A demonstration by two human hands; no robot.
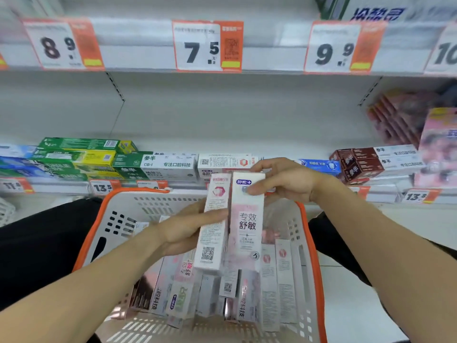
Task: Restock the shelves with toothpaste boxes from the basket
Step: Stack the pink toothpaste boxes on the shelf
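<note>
Two pink-and-white toothpaste boxes are held upright over the basket (116, 209). My left hand (183, 231) grips the left box (214, 224) around its middle. My right hand (284, 180) pinches the top of the right box (247, 219) with thumb in front and fingers behind. The two boxes touch side by side. Below them the white, orange-rimmed basket holds several more toothpaste boxes (210, 290), lying and leaning. The shelf (222, 120) behind has a wide bare stretch in its middle above a row of stacked boxes.
Green and yellow boxes (79, 157) are stacked on the shelf at left, white ones (170, 165) in the centre, dark red ones (358, 164) at right. Pink boxes (400, 120) lean at far right. Price tags (207, 45) hang on the upper shelf edge. My dark-clothed knees flank the basket.
</note>
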